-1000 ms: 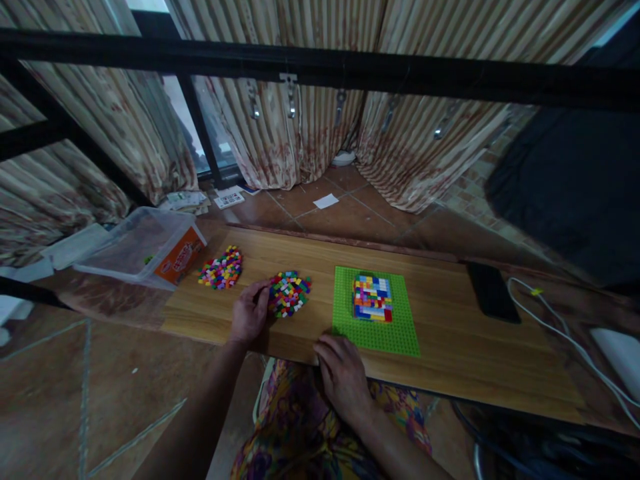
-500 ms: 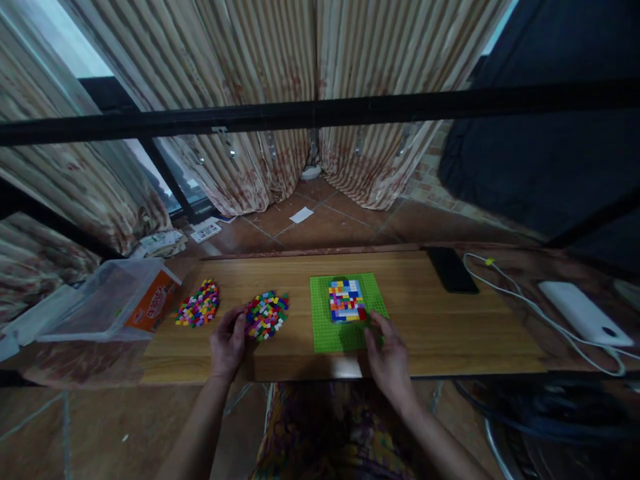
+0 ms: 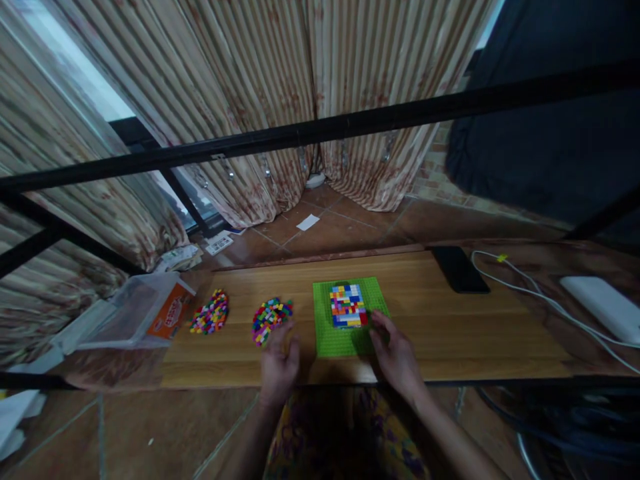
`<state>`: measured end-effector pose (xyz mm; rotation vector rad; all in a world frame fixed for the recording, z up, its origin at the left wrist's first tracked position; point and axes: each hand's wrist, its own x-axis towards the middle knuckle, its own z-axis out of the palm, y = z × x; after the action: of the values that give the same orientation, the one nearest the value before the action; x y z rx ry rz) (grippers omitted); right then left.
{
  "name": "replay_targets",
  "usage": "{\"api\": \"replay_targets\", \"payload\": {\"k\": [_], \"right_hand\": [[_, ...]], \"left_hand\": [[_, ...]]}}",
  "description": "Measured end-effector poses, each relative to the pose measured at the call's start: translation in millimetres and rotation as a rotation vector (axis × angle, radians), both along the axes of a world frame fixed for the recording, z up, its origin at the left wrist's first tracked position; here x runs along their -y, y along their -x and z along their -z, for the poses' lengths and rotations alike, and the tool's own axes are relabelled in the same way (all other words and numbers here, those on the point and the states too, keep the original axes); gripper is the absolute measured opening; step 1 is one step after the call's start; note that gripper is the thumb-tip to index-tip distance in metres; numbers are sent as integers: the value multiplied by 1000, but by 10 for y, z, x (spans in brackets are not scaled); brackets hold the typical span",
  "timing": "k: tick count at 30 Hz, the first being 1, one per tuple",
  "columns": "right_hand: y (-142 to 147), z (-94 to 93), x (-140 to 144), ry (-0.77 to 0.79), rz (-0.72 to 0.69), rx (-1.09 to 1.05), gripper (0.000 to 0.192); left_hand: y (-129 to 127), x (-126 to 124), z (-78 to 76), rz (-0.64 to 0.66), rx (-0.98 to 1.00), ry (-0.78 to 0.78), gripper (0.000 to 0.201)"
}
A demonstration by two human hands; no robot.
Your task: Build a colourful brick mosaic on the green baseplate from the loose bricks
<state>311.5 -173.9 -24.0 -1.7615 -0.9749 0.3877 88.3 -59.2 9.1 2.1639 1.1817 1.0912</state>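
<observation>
A green studded baseplate (image 3: 330,343) lies on the wooden board. On it stands a block of small multicoloured bricks (image 3: 349,307), with a dark red brick (image 3: 363,319) at its near right corner. My right hand (image 3: 397,357) is at the plate's right edge, thumb and forefinger apart, fingertips close to that red brick. I cannot tell whether they touch it. My left hand (image 3: 280,367) is blurred at the near edge of a pile of loose mixed bricks (image 3: 270,317). Whether it pinches a brick does not show.
Further left lies a second brick pile (image 3: 211,313), beside a clear plastic box (image 3: 135,313) with an orange label. A black phone (image 3: 459,269) rests on the board (image 3: 450,340) at right. Beyond it are a white cable (image 3: 540,297) and a white power bank (image 3: 603,307).
My left hand has moved right, from the left side of the mixed pile to its near edge. My right hand stays by the block's near right corner. The camera view has tilted slightly.
</observation>
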Motion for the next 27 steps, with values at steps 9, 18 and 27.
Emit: {"api": "replay_targets", "payload": {"k": [9,18,27], "right_hand": [[-682,123,66,107,169,376,39],[-649,161,3,90,133,561,36],[-675,195,-6,58,137,573,34]], "left_hand": [[497,63,47,-216,-187,-18,18],[531,17,190,-267,-315,-5,12],[438,-89,179,-228,-422,-69,13]]}}
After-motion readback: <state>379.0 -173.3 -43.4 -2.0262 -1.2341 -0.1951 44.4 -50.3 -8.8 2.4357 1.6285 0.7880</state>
